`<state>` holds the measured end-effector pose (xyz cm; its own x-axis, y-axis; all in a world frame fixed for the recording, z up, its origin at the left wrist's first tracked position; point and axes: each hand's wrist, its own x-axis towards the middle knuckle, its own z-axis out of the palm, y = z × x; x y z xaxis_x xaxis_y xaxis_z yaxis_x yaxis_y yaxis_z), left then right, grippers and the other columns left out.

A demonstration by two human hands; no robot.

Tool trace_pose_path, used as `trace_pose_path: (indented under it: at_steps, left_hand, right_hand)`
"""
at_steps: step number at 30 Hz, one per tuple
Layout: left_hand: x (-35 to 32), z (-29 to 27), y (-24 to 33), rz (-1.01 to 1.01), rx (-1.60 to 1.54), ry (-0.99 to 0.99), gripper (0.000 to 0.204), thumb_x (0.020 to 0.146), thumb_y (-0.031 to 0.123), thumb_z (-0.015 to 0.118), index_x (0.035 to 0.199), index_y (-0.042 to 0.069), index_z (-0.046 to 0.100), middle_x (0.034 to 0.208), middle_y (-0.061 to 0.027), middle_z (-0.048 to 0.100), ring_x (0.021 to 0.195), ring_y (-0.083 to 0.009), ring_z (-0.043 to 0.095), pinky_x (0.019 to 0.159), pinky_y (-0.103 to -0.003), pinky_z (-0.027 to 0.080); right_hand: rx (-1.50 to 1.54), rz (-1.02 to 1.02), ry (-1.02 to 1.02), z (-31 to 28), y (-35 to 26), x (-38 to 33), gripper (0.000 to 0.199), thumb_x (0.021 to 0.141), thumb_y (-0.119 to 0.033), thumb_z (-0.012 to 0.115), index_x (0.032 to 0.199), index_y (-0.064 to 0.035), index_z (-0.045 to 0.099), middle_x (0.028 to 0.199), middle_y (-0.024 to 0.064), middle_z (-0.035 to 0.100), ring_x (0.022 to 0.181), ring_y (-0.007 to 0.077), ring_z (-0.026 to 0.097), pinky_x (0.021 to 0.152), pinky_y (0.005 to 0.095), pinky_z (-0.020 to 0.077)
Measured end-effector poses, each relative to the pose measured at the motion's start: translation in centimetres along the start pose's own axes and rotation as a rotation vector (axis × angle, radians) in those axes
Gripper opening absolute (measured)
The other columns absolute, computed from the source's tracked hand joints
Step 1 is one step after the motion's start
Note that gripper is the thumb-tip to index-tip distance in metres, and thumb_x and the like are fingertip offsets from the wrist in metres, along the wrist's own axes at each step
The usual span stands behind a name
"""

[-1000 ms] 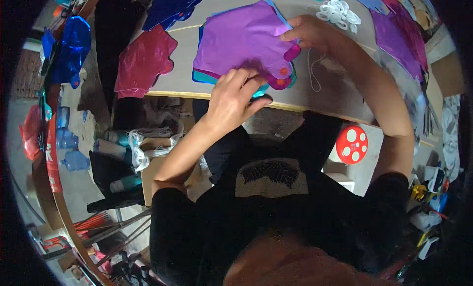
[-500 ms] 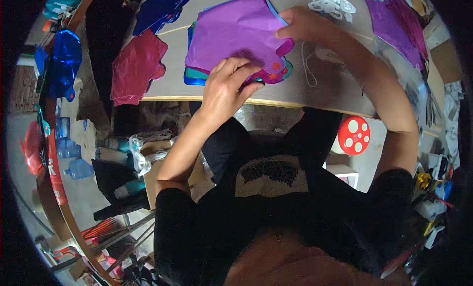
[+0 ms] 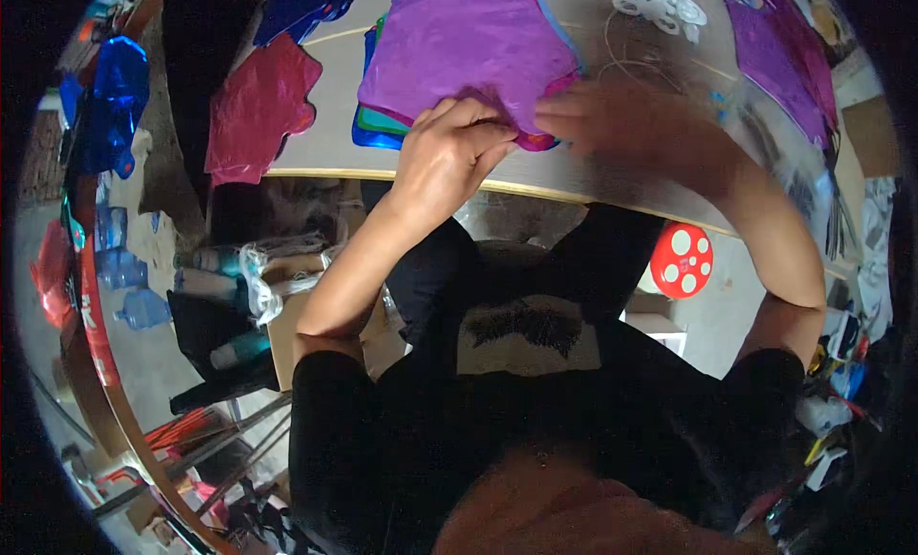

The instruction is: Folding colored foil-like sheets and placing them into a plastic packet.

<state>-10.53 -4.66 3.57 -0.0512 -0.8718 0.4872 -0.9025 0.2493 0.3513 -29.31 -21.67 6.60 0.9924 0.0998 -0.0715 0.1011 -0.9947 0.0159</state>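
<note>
At the table's point(image 3: 330, 139) near edge, L hand point(image 3: 445, 152) pinches near rim of purple-topped foil stack point(image 3: 459, 43), prob. to keep layers together; R hand point(image 3: 617, 120) at stack's rt side, too blurred to tell if gripping. Stack's flat on tabletop, presumably for support. Magenta sheets point(image 3: 260, 106) lie left; white cord bundle point(image 3: 660, 5) beyond R hand, likely kept handy.

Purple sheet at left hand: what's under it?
Green sheet and blue sheet peek out lower left, magenta sheet lower right; anything centrally under the purple sheet is covered.
</note>
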Motion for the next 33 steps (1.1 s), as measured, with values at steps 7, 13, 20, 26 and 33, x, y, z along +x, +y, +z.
trace_pose_path:
  at_steps: [7, 13, 20, 26, 33]
  left_hand:
    - [-0.5, 0.3, -0.5, 0.005, -0.021, 0.016, 0.018, 0.076, 0.014, 0.078, 0.092, 0.006, 0.075, 0.096, -0.0092, 0.067, 0.089, -0.0294, 0.063, 0.079, -0.038, 0.05]
    - [-0.5, -0.1, 0.3, -0.007, 0.072, 0.071, 0.019, 0.078, 0.012, 0.075, 0.096, 0.007, 0.074, 0.095, -0.0092, 0.066, 0.087, -0.0293, 0.061, 0.077, -0.04, 0.048]
    - [-4.0, -3.4, -2.4, 0.165, 0.21, 0.156, 0.028, 0.073, 0.005, 0.073, 0.1, 0.007, 0.072, 0.097, -0.0061, 0.067, 0.093, -0.0264, 0.061, 0.082, -0.038, 0.045]
    - [-11.2, -1.7, 0.5, -0.25, 0.055, 0.558, 0.025, 0.079, -0.004, 0.071, 0.101, 0.003, 0.063, 0.11, -0.017, 0.059, 0.092, -0.0328, 0.06, 0.081, -0.037, 0.049]
    - [-13.0, -0.8, 1.0, -0.993, -1.205, 0.3, 0.025, 0.097, 0.014, 0.062, 0.116, 0.0, 0.054, 0.108, -0.0134, 0.066, 0.095, -0.0183, 0.066, 0.082, -0.03, 0.055]
  right_hand:
    - [-0.111, -0.151, -0.012, 1.3, -0.4, 2.2, 0.024, 0.083, -0.015, 0.058, 0.104, -0.0017, 0.058, 0.099, 0.0099, 0.062, 0.083, 0.0259, 0.066, 0.063, 0.0355, 0.0568]
    - [-0.043, -0.139, 0.279, 1.5, -0.2, 2.2, 0.019, 0.081, -0.011, 0.057, 0.098, -0.0017, 0.056, 0.091, 0.01, 0.058, 0.083, 0.0301, 0.063, 0.073, 0.041, 0.0546]
    - [-0.142, 0.011, 0.471, 0.1, -9.2, 4.7, 0.011, 0.078, -0.013, 0.059, 0.085, -0.0049, 0.061, 0.077, 0.0106, 0.059, 0.074, 0.0272, 0.063, 0.065, 0.0392, 0.0528]
    - [-0.027, 0.232, 0.24, 0.4, -16.1, 7.2, 0.032, 0.075, -0.015, 0.063, 0.102, 0.0014, 0.058, 0.086, 0.0107, 0.056, 0.083, 0.0315, 0.061, 0.072, 0.0409, 0.0522]
    - [-0.078, 0.127, 0.481, 0.0, -10.3, 2.0, 0.056, 0.081, -0.031, 0.072, 0.13, -0.0075, 0.058, 0.13, 0.0097, 0.06, 0.118, 0.0263, 0.059, 0.091, 0.0371, 0.0528]
